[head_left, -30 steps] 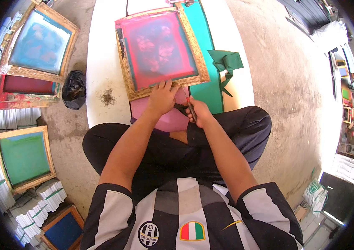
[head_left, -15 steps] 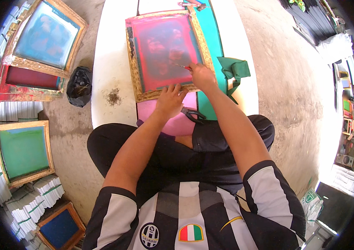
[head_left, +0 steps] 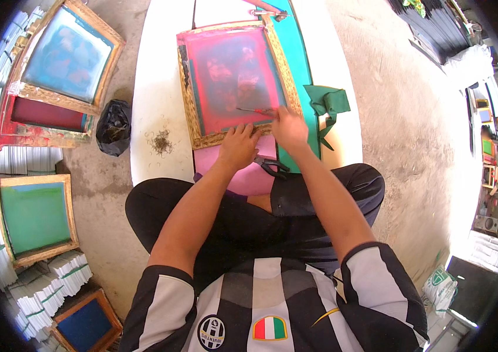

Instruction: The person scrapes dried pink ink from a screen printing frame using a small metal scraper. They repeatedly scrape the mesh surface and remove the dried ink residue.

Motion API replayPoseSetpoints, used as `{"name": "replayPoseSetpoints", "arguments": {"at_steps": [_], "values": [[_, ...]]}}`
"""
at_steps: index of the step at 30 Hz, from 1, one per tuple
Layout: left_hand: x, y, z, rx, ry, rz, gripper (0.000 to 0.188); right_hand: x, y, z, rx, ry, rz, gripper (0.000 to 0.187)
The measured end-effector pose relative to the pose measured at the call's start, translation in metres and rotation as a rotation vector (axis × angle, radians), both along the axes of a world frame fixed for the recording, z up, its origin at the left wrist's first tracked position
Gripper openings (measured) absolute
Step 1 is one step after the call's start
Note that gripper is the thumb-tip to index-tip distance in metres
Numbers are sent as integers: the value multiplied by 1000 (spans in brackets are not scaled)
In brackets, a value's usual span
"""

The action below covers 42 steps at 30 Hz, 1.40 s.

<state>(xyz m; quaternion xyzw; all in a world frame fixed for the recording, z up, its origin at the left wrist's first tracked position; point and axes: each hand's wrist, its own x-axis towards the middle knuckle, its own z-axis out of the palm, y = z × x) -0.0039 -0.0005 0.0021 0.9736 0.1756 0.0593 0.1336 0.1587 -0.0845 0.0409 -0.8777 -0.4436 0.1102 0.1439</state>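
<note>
In front of me lies a wooden screen-printing frame (head_left: 282, 61), its stretched mesh (head_left: 228, 73) tinted pink with a dark grey-blue middle. My left hand (head_left: 238, 148) rests on the near rail, fingers fairly flat and apart. Closed in a fist, my right hand (head_left: 290, 130) is at the frame's near right corner. It grips a screwdriver (head_left: 259, 111) with a red handle, whose thin metal shaft points left over the mesh. Dark-handled pliers (head_left: 272, 167) lie between my hands on a pink sheet (head_left: 219, 163). Whether the screwdriver's tip touches the mesh I cannot tell.
Green cloth (head_left: 332, 104) lies right of the frame. A hammer (head_left: 279, 13) is beyond it. Dark loose bits (head_left: 161, 142) lie on the white table (head_left: 149, 76). A black plastic bag (head_left: 114, 126) and more frames (head_left: 35, 214) stand left, beside paper stacks (head_left: 67, 270).
My right hand has moved toward me and slightly right. The screwdriver now lies flatter, with more of its shaft showing. My left hand stays on the near rail.
</note>
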Motion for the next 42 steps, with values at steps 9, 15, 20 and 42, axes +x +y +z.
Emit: {"name": "replayPoseSetpoints", "arguments": {"at_steps": [9,15,20,42], "values": [[-10,3,6,1,-10,-19,53,-38,-67,-31,-277,87,333,40],[-22,6,11,-82,29,106,54,-31,-73,-62,-317,400,360,45],[-27,17,2,-182,28,273,56,-29,-76,-41,-67,1040,24,30],[-25,19,15,-251,114,257,58,-36,-53,-28,148,1659,-473,24]]}}
